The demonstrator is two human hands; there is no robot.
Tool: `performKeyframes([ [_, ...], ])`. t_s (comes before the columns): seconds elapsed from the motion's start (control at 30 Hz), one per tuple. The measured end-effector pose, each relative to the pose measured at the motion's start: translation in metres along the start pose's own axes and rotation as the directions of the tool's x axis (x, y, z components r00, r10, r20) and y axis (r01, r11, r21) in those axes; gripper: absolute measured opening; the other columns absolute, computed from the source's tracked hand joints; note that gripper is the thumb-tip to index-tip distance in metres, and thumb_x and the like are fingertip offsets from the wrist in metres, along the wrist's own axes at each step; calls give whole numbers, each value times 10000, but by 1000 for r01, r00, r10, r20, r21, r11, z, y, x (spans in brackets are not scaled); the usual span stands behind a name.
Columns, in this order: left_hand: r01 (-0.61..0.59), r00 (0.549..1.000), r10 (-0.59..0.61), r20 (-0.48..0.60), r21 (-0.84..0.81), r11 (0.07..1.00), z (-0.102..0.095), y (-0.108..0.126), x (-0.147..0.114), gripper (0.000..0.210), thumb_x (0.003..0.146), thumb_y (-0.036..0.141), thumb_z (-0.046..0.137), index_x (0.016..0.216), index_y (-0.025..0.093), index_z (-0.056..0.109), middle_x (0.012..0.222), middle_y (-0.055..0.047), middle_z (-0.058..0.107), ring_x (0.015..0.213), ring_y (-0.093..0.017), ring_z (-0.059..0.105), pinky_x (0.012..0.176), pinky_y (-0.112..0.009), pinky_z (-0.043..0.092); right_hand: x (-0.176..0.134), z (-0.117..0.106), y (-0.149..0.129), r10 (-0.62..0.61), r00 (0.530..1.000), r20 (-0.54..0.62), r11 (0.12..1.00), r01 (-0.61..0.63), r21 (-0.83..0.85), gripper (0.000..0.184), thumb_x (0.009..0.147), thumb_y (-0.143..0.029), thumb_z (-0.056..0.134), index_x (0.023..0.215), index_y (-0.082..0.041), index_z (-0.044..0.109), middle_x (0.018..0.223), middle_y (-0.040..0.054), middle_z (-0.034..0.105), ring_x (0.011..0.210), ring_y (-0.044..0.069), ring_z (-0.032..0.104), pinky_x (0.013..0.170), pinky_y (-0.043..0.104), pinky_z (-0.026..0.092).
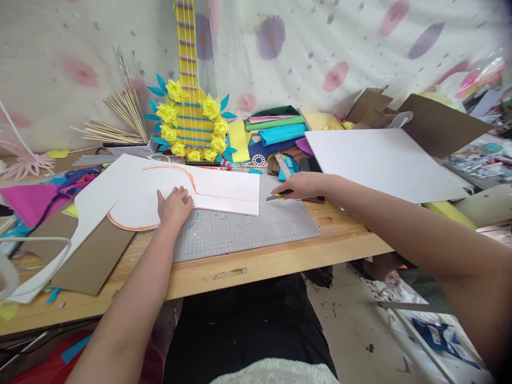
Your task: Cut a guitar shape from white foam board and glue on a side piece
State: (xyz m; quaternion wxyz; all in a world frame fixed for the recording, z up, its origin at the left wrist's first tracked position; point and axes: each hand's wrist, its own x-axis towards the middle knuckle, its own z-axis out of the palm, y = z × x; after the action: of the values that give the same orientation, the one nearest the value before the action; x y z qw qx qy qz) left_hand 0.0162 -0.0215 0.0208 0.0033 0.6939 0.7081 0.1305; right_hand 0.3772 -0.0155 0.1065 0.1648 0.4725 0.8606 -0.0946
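A large white board [224,186], marked with orange curved and straight lines and partly cut along a rounded edge, lies over a grey cutting mat [248,229]. Pressing on the board near the orange curve, my left hand [175,207] has its fingers spread. My right hand [298,186] is closed around a utility knife [276,197] with some yellow on it. The blade points left, just past the board's right end and above the mat. Small blue scraps are scattered on the mat.
Behind the board stands a yellow guitar-shaped craft [194,122] trimmed with yellow flowers. Wooden sticks [124,120] rise at back left. Coloured paper rolls [282,133] lie at the back, a white sheet [372,162] at right, and brown cardboard [94,258] at left.
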Motion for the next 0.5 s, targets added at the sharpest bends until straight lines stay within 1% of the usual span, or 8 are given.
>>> performKeyframes([
  [0.1, 14, 997, -17, -77, -37, 999, -2, 1, -1, 467, 859, 291, 327, 1221, 199, 607, 1348, -72, 536, 1286, -218, 455, 1162, -498, 28, 0, -2, -1, 53, 998, -32, 994, -50, 94, 473, 875, -390, 482, 1338, -301, 523, 965, 70, 709, 800, 209, 647, 703, 299, 409],
  [0.17, 42, 990, -51, -131, -75, 996, -6, 2, -2, 484, 860, 290, 327, 1255, 192, 589, 1306, -60, 577, 1215, -206, 525, 1174, -437, 63, 5, 1, -9, 80, 995, -57, 990, -72, 118, 505, 888, -399, 451, 1382, -296, 463, 1024, 77, 698, 845, 215, 649, 713, 297, 415],
  [0.23, 84, 979, -104, -178, -120, 989, -11, 2, -2, 488, 862, 298, 333, 1268, 200, 586, 1205, -45, 648, 1143, -203, 576, 1163, -394, 164, 14, 6, -22, 96, 990, -108, 991, -85, 107, 556, 878, -436, 464, 1413, -293, 413, 1174, 95, 650, 977, 252, 626, 754, 312, 422],
  [0.3, 149, 964, -182, -196, -172, 974, -20, -2, 0, 483, 863, 311, 336, 1255, 217, 600, 1063, -42, 707, 1084, -215, 605, 1090, -384, 315, 26, 13, -37, 107, 981, -160, 990, -89, 112, 674, 846, -483, 505, 1460, -279, 317, 1288, 117, 581, 1082, 288, 584, 789, 328, 427],
  [0.37, 230, 944, -271, -188, -214, 949, -30, -12, 4, 478, 864, 320, 335, 1244, 222, 608, 991, -51, 722, 1036, -231, 623, 974, -378, 428, 37, 20, -52, 119, 973, -197, 987, -95, 128, 771, 816, -533, 526, 1483, -266, 244, 1320, 135, 548, 1086, 304, 580, 788, 337, 435],
  [0.43, 307, 924, -344, -169, -210, 928, -42, -27, 9, 474, 867, 325, 344, 1250, 216, 600, 1051, -64, 705, 1035, -250, 620, 907, -378, 463, 47, 26, -63, 138, 964, -225, 984, -106, 145, 835, 783, -583, 540, 1484, -261, 221, 1305, 147, 548, 1049, 311, 596, 781, 345, 441],
  [0.5, 353, 918, -370, -140, -134, 926, -50, -47, 16, 479, 864, 324, 374, 1284, 196, 568, 1187, -76, 651, 1099, -287, 583, 915, -409, 455, 53, 30, -70, 143, 960, -239, 982, -108, 155, 878, 754, -632, 543, 1480, -262, 217, 1300, 152, 544, 1041, 319, 598, 778, 356, 445],
])
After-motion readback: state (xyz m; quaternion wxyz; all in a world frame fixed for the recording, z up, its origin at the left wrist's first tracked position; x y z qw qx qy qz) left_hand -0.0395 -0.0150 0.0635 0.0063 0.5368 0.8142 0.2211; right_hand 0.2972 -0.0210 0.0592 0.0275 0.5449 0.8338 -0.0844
